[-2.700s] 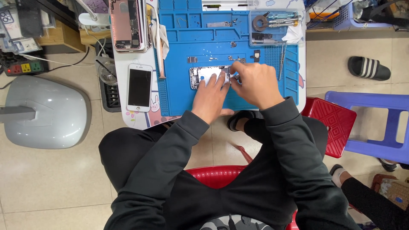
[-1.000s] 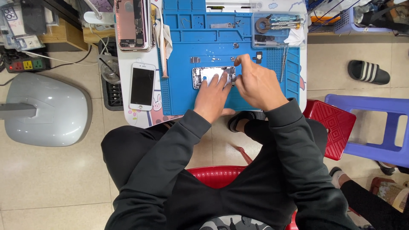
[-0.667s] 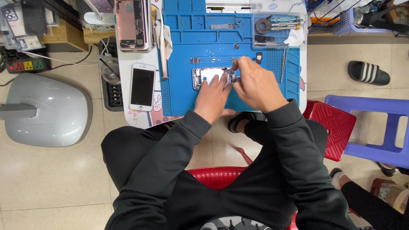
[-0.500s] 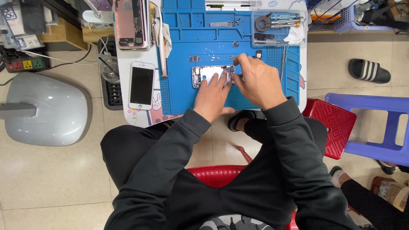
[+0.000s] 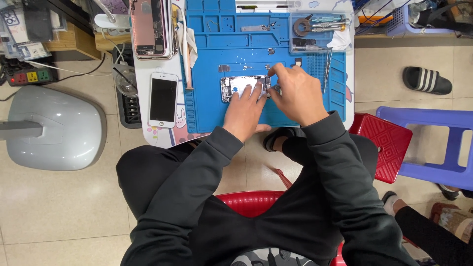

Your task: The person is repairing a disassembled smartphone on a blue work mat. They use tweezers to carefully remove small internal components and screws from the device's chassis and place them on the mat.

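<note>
An opened phone body lies on the blue work mat, its insides showing. My left hand rests flat on the phone's lower half and holds it down. My right hand is curled at the phone's right end, fingertips pinched on a small dark tool or part whose tip I cannot make out. Both sleeves are dark grey.
A white phone lies screen-up left of the mat, and a pink opened phone above it. Tools fill a clear tray at the mat's top right. Tweezers, a red stool, a purple stool and a grey base surround the table.
My right hand has shifted slightly along the phone's right end, with small finger moves. My left hand stays pressed on the phone. The view has drifted a little.
</note>
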